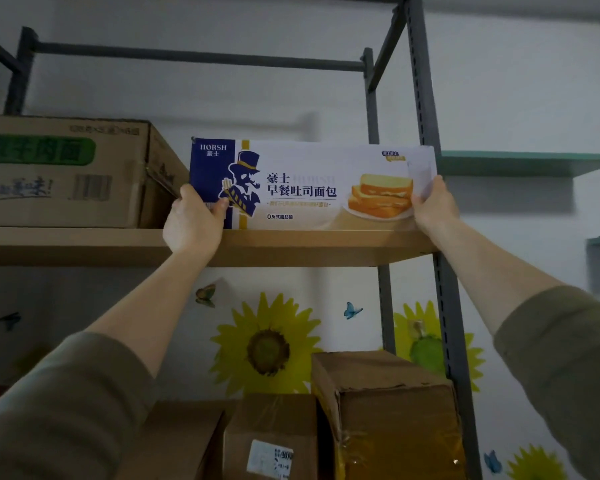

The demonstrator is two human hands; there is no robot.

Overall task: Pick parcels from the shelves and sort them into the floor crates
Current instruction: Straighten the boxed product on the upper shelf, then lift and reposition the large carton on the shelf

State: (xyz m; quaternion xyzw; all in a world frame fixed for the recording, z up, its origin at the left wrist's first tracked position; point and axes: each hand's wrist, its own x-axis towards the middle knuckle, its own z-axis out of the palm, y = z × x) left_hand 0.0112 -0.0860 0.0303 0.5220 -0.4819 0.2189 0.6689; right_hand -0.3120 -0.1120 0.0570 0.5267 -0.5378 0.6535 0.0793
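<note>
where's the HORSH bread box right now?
Head view, centre-right: the HORSH bread box stands on the upper shelf, just right of the brown carton, with the left hand and right hand gripping its ends.

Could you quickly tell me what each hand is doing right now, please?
Left hand: holding the left end of the bread box.
Right hand: holding the right end of the same box.

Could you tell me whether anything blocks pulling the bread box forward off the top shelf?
Nothing visible does. The left hand and right hand grip the ends of the bread box. The brown carton stands to its left, not in front. The floor crates are out of view.
</note>
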